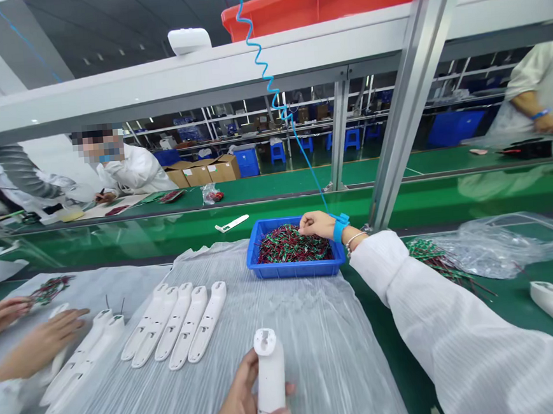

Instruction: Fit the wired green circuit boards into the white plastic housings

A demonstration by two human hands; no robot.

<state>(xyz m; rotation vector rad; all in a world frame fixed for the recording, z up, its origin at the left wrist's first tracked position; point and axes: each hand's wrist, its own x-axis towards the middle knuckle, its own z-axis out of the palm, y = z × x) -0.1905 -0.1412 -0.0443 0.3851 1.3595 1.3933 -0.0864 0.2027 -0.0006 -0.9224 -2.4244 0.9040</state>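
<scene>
Works at a green table (518, 306) spread with a cloudy plastic sheet (324, 331), with a blue tray (295, 270) at its far edge. Grips a white handle (271, 373) over the sheet with thumb and fingers of the left hand (246, 401), right of five more white handles (209, 322). Holds the right hand (320, 224) over the tray's red-and-green wires (284, 248), with fingers curled, too small to tell on what
</scene>
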